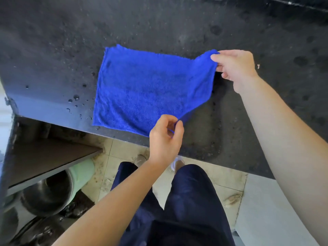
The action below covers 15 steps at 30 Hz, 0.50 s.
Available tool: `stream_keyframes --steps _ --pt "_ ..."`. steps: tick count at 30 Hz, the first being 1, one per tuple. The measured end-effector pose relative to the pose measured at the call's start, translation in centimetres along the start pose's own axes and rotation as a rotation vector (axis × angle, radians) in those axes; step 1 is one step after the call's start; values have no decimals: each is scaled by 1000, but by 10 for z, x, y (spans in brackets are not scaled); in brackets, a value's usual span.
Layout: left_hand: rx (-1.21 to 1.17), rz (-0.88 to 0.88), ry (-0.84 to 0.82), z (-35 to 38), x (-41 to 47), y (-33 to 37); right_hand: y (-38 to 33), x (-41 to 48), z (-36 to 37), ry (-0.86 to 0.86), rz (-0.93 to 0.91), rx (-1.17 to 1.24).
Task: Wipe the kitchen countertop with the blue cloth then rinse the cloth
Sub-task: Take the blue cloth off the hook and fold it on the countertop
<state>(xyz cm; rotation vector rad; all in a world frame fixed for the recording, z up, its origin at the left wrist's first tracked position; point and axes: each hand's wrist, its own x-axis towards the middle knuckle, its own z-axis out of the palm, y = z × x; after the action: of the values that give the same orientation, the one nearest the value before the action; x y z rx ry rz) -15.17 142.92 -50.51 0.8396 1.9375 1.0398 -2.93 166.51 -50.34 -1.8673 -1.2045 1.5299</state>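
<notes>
A dark, wet bench point(53, 41) is carrying the blue cloth point(145, 89), spread near its front edge. The left hand point(166, 139) is pinching its near right corner; the right hand point(234, 68) is pinching its raised far right corner.

Left hand point(166, 137) grip hides cloth point(142, 89) corner — maybe bunched.
</notes>
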Motion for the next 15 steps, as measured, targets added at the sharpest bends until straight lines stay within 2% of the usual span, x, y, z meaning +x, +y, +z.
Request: stream_keyframes --steps 3,7,12,15 --pt "-195 -140 219 -41 17 1 -25 -4 41 -49 -60 44" --pt "-160 -252 427 -104 39 -25 -53 -9 117 -111 -150 48" --pt "123 -266 439 -168 59 -70 -69 -17 225 -166 -262 -29" --pt "255 -281 403 -189 68 -86 -68 -21 265 -184 -255 -142"
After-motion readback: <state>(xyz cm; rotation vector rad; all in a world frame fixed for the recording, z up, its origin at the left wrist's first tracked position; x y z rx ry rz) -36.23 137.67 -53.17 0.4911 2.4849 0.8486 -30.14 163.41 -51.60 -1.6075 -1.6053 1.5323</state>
